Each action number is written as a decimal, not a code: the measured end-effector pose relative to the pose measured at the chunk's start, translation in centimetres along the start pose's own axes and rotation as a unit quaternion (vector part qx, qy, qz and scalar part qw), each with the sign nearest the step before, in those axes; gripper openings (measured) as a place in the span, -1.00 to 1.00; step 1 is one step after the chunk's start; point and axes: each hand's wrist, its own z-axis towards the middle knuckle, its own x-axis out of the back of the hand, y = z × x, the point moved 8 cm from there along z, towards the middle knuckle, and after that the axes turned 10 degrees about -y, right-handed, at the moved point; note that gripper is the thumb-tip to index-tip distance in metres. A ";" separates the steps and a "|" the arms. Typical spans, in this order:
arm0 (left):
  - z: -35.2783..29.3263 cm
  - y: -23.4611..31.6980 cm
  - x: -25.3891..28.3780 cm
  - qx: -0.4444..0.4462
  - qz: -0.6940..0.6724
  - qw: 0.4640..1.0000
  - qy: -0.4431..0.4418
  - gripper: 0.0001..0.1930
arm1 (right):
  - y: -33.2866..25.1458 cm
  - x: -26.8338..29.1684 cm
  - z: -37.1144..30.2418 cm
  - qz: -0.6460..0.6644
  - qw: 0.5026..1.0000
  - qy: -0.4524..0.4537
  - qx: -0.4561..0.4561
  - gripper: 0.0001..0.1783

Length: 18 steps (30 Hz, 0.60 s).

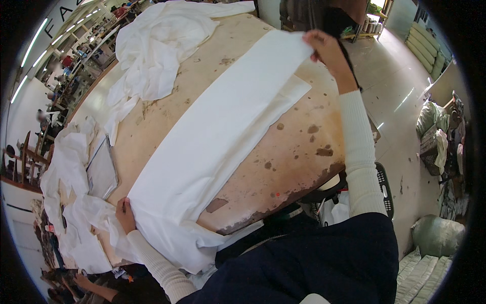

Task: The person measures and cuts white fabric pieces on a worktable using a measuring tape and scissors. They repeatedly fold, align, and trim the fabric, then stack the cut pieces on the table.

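A long white cloth (pixel 217 116) lies stretched diagonally across the stained tabletop (pixel 288 152), smooth along most of its length. A second layer shows from under its right edge. Toward my body the cloth bunches into loose folds over the table's near edge. At its far right corner, my right hand (pixel 324 48) is closed in a pinch on the cloth, arm extended. My left hand (pixel 126 215) is closed on the cloth's near left edge.
More crumpled white cloth (pixel 152 50) covers the far left. White pieces (pixel 76 202) and a clear plastic packet (pixel 102 169) lie left. Another person's hand (pixel 86 281) shows lower left. A black plastic basket (pixel 385 190) stands right of the table; wrapped bundles (pixel 438 235) sit lower right.
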 end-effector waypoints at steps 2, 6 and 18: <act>0.6 -0.2 -0.4 -0.001 0.002 1.000 -0.006 -0.79 | 6.1 1.0 -1.0 -0.032 0.997 0.001 -0.075 -0.86; 0.3 0.3 -0.5 0.001 0.000 1.000 -0.005 -0.79 | 12.4 0.1 -3.4 -0.048 0.979 -0.027 -0.196 -0.80; 0.2 0.5 -0.2 -0.013 -0.008 1.000 -0.001 -0.77 | 11.7 0.8 -3.6 -0.057 0.981 -0.042 -0.179 -0.83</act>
